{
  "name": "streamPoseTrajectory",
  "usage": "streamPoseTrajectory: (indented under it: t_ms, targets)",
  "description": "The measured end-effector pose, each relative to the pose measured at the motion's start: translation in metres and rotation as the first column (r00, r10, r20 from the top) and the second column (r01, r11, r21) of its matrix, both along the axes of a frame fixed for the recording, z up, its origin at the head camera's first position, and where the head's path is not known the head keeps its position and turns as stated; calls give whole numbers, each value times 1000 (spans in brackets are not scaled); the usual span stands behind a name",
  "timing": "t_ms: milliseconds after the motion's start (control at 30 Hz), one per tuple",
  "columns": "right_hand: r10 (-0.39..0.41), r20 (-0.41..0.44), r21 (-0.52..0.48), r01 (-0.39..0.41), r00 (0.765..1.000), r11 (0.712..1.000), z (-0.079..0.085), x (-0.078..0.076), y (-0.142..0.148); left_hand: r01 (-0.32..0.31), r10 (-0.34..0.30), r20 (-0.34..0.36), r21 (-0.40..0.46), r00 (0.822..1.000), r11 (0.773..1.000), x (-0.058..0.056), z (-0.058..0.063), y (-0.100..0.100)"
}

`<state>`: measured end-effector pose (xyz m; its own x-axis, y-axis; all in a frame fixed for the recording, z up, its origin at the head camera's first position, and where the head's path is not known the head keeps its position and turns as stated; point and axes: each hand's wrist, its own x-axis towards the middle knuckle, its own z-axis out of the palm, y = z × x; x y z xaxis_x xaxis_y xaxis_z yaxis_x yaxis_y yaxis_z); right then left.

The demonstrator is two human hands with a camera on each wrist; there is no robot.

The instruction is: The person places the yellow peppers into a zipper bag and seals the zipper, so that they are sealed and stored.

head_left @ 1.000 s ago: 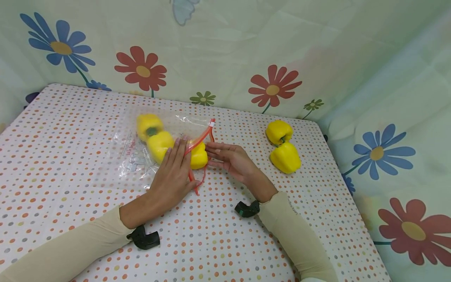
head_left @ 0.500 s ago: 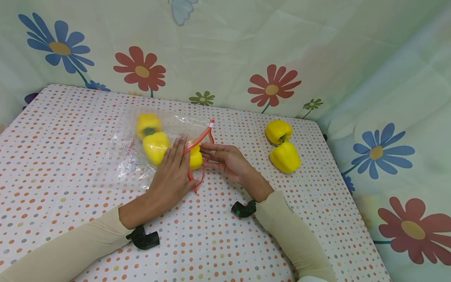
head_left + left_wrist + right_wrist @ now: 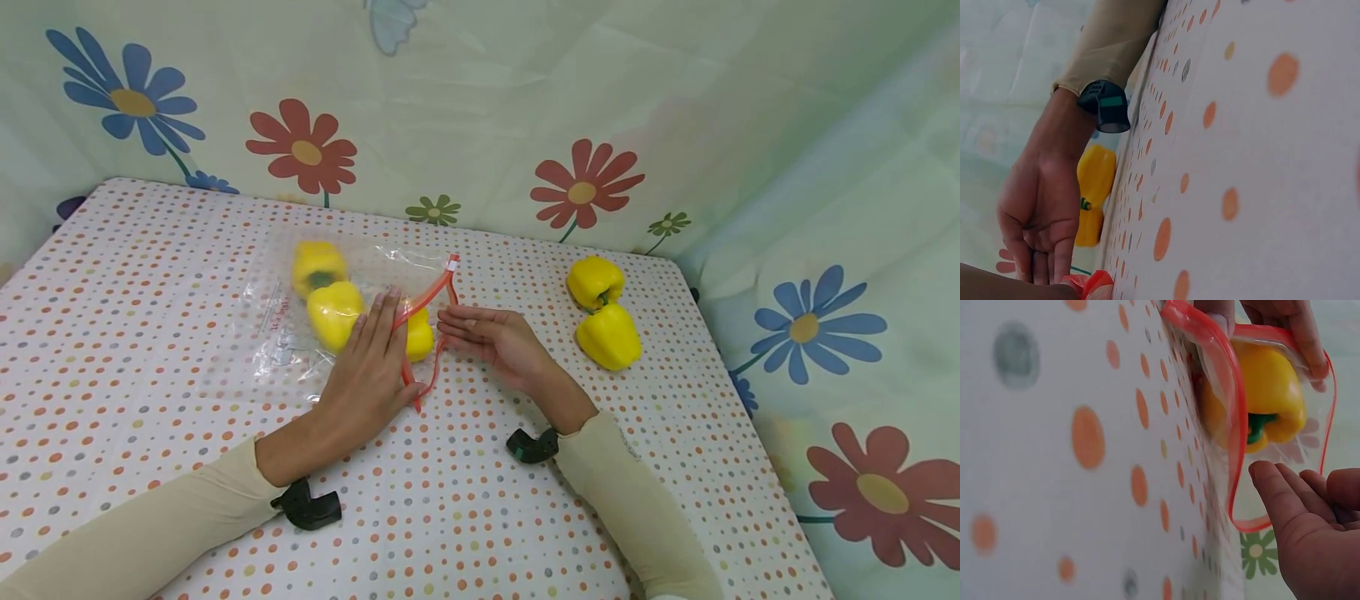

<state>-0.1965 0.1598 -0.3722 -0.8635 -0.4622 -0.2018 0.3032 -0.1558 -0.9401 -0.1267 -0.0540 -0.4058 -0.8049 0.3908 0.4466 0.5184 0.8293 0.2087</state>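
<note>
A clear zip bag with a red-edged mouth lies on the table, holding yellow bell peppers. One bell pepper is deep inside, a second sits beside it, and a third is just within the mouth, its green stem facing out. My left hand rests over the bag near its mouth, fingers straight, with the thumb at the near red rim. My right hand is at the opening, fingers extended toward the third pepper and apart from it in the right wrist view.
Two more yellow bell peppers lie together on the right side of the dotted tablecloth. A flowered curtain hangs behind and to the right of the table. Each wrist wears a black camera.
The two peppers nearer the mouth have shifted left, deeper into the bag. My right hand followed inward, then drew back slightly to the right. My left hand has stayed in place.
</note>
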Motion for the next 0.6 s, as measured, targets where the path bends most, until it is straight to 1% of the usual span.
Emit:
streamPoseTrajectory:
  t_ms: [100,200,367,500,600]
  targets:
    - [-6,-49,40,8,999,999,3,2,6,-1,1,10,-1,1000,1000,0,0,0]
    - [-8,-77,64,13,997,998,5,2,11,-4,4,24,-3,1000,1000,0,1,0]
    - [-36,-124,143,53,992,988,7,5,23,-8,8,28,-11,1000,1000,0,1,1]
    - [-53,-207,205,96,977,974,8,8,37,0,0,18,-6,1000,1000,0,1,1]
    - [-57,-282,224,124,958,967,10,10,50,5,-5,12,-5,1000,1000,0,1,0]
